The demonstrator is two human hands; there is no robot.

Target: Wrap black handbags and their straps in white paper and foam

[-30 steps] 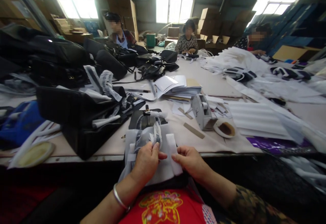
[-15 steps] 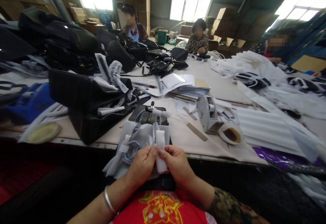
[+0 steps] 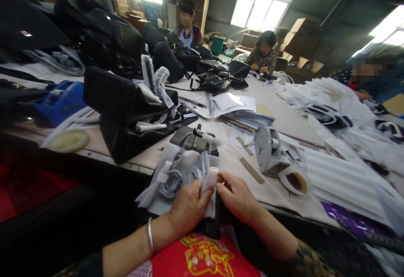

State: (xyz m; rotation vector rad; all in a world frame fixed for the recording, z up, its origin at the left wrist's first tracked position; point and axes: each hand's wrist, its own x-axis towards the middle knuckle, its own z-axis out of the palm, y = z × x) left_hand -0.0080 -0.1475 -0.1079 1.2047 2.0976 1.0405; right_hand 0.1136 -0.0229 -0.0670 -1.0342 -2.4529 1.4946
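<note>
My left hand grips a white foam strip wound round part of a black bag at the table's near edge. My right hand pinches the same strip from the right, fingertips touching it. The small black bag lies flat just beyond, partly covered by white wrapping sheet and crumpled clear plastic. A silver bangle sits on my left wrist.
A tape dispenser and a tape roll stand right of my hands. Large black bags pile up at the left. Stacked papers and white foam sheets cover the table. Three other people sit at the far side.
The view has swung left and tilted. The foam strip, spread wide a second ago, is now folded narrow, and my hands have closed together on it.
</note>
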